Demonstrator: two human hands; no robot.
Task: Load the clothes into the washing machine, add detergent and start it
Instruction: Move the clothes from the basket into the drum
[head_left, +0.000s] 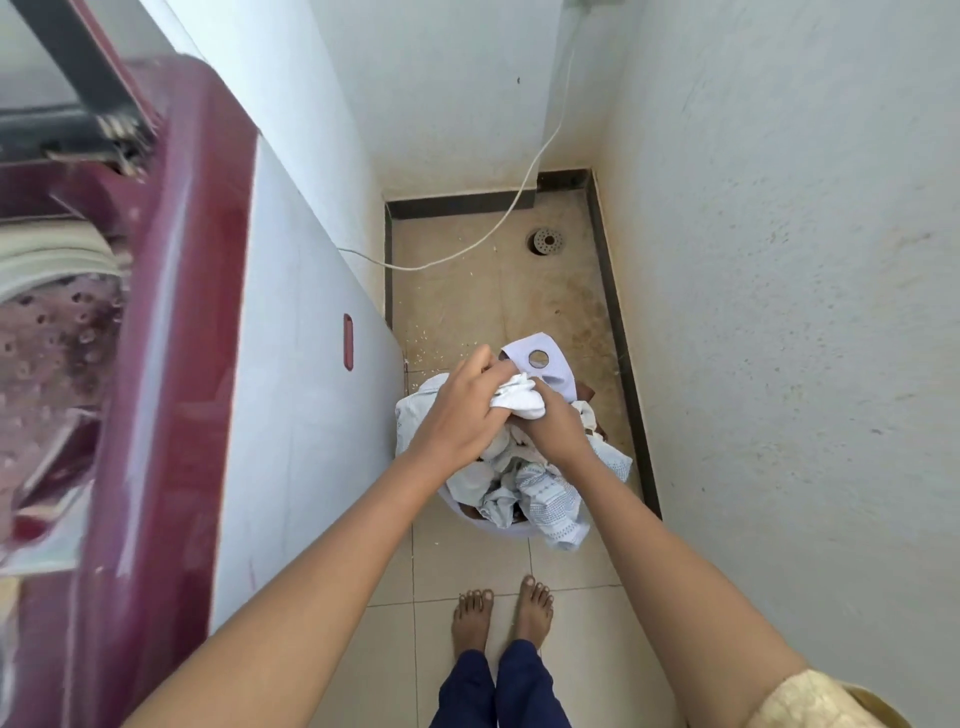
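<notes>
Both hands grip white cloth: left hand, right hand, cloth; basket of clothes beneath, washer left of grip

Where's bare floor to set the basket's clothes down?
Free: tan floor between the basket and the drain, though a cable crosses it; also tiles between basket and feet. Crowded: the basket, under both hands.
</notes>
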